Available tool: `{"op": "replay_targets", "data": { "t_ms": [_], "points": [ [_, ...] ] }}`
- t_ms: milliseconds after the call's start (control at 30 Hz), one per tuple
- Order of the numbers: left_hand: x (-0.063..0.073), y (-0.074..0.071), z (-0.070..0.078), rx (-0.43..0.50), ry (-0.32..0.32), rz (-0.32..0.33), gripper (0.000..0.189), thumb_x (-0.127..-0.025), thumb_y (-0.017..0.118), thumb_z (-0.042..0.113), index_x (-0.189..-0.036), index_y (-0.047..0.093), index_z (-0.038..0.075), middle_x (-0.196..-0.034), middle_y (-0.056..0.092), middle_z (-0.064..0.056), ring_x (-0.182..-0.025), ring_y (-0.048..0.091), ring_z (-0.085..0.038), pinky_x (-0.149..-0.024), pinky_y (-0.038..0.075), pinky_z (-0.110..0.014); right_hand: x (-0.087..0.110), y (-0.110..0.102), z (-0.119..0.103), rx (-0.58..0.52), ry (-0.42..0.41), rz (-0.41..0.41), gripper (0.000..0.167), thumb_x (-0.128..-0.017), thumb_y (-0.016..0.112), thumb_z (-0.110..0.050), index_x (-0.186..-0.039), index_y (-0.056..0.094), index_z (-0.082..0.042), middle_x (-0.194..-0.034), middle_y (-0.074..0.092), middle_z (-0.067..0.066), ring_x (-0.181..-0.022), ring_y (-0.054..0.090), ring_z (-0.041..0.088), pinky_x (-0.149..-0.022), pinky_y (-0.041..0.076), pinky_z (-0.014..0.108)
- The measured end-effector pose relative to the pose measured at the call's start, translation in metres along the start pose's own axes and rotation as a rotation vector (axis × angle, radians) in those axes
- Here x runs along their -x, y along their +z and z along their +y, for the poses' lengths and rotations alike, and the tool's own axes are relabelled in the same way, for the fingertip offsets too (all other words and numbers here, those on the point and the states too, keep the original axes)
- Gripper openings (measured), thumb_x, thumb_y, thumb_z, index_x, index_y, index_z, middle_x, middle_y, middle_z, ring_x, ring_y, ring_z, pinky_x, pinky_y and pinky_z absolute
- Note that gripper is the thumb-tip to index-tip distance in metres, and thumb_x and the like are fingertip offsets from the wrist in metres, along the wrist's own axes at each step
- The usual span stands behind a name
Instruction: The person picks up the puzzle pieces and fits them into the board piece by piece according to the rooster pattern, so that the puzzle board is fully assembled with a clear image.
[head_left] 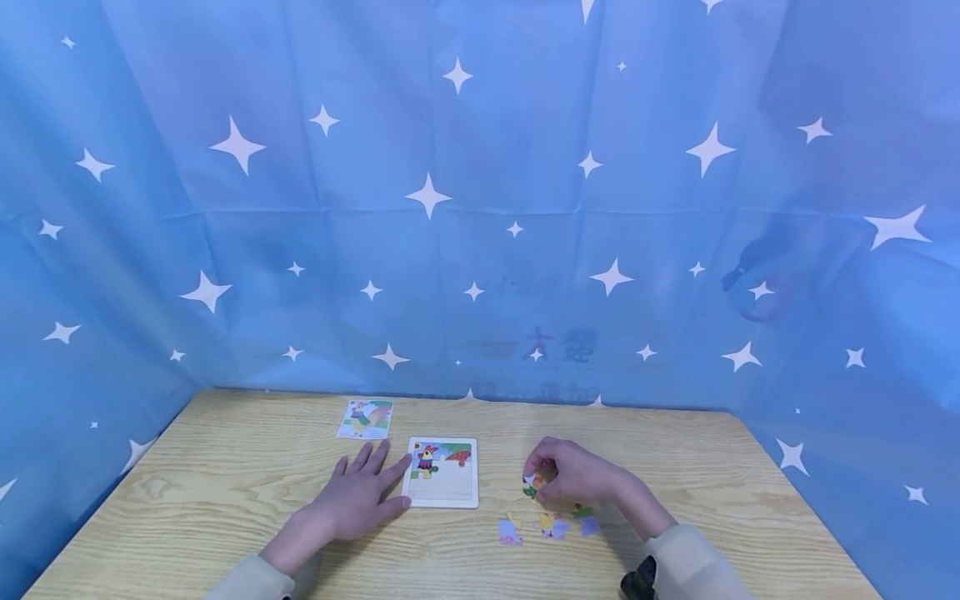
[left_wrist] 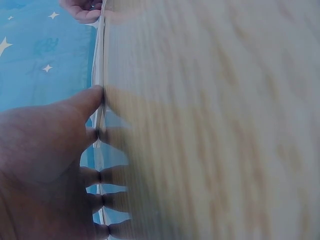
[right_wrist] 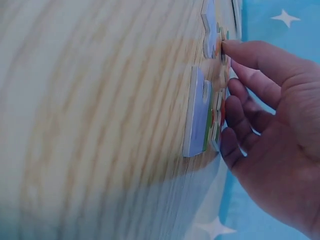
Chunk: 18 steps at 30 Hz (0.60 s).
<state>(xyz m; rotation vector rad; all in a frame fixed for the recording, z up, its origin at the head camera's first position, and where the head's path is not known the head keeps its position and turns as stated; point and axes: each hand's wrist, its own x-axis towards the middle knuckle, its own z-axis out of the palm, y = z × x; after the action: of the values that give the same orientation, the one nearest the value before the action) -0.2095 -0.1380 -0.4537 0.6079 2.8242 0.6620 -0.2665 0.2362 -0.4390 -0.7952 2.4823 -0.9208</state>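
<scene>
My left hand (head_left: 352, 497) rests on the table with its fingers spread, the index finger and thumb at the left edge of a white puzzle tray (head_left: 441, 506). In the left wrist view the left hand (left_wrist: 45, 160) has its fingertips down on the wood. A few joined pieces, with a colourful rooster (head_left: 427, 457), fill the tray's upper part. To the right of the tray, my right hand (head_left: 573, 477) pinches a colourful puzzle piece (head_left: 532, 488) between thumb and fingers. Several loose pieces (head_left: 511, 532) lie just below that hand; the right wrist view shows a purple-and-green piece (right_wrist: 196, 115) near its fingertips.
A picture card (head_left: 366, 419) with a similar rooster lies behind my left hand. The wooden table (head_left: 300, 442) ends at a blue curtain (head_left: 525, 250) with white stars, which hangs at the back and sides.
</scene>
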Motion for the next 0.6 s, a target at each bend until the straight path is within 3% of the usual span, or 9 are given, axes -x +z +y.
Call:
{"op": "replay_targets", "data": {
  "t_ms": [267, 600],
  "points": [
    [0.0007, 0.0011, -0.0015, 0.009, 0.018, -0.004, 0.066, -0.105, 0.055, 0.047, -0.158, 0.042, 0.01, -0.163, 0.021, -0.031, -0.15, 0.012, -0.054, -0.111, 0.011, -0.078, -0.0009, 0.0012, 0.0032, -0.035, -0.007, 0.005, 0.023, -0.089, 0.083, -0.02, -0.105, 0.069, -0.013, -0.096, 0.054, 0.008, -0.079, 0.047, 0.019, -0.067, 0.041, 0.03],
    [-0.0005, 0.0013, -0.0009, -0.002, 0.0, 0.001, 0.066, -0.104, 0.056, 0.048, -0.158, 0.042, 0.011, -0.164, 0.022, -0.029, -0.151, 0.013, -0.052, -0.111, 0.013, -0.077, -0.0008, 0.0015, -0.0016, 0.007, -0.014, -0.005, 0.024, -0.088, 0.084, -0.015, -0.104, 0.066, -0.012, -0.096, 0.053, 0.007, -0.079, 0.046, 0.017, -0.067, 0.041, 0.03]
  ]
}}
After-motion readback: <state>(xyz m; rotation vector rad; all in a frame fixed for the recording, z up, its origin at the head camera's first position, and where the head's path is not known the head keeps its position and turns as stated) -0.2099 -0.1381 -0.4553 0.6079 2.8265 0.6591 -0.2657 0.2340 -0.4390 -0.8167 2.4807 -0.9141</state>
